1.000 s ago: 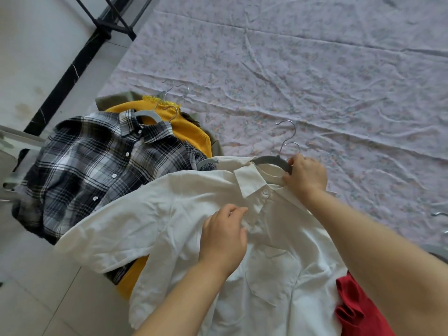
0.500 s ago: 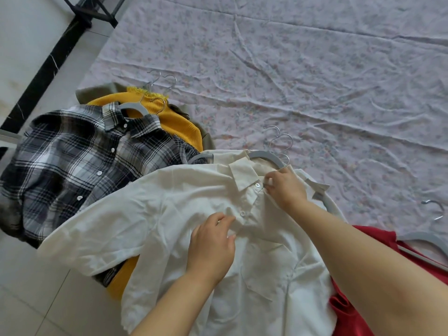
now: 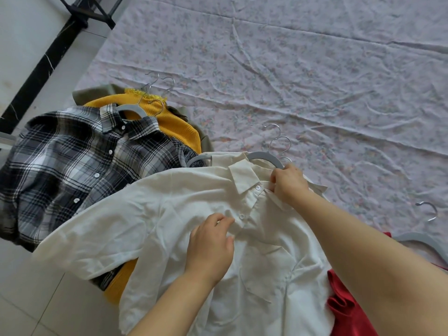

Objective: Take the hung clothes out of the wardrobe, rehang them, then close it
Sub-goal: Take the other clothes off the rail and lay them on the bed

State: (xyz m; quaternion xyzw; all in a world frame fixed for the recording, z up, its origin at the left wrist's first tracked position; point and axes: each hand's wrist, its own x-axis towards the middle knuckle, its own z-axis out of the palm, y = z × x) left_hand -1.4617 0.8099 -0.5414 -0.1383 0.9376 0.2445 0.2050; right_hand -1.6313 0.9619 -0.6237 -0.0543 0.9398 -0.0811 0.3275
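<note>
A white shirt [image 3: 150, 221] lies on its grey hanger [image 3: 264, 157] at the near edge of the bed. My right hand [image 3: 289, 184] pinches the shirt's collar beside the top button. My left hand [image 3: 211, 246] grips the shirt's front placket just below the second button. To the left lie a black-and-white plaid shirt [image 3: 65, 170], a yellow sweater [image 3: 177, 124] and an olive garment [image 3: 97, 93], each on a hanger. A red garment [image 3: 346, 309] shows under my right forearm.
The bed is covered with a wrinkled pale floral sheet [image 3: 315, 81]. A further grey hanger [image 3: 426, 241] lies at the right edge. A black metal frame [image 3: 84, 10] stands on the tiled floor [image 3: 29, 299] at top left.
My right hand has moved from the hanger's neck down onto the collar by the top button. My left hand has stayed on the placket. The camera has shifted slightly.
</note>
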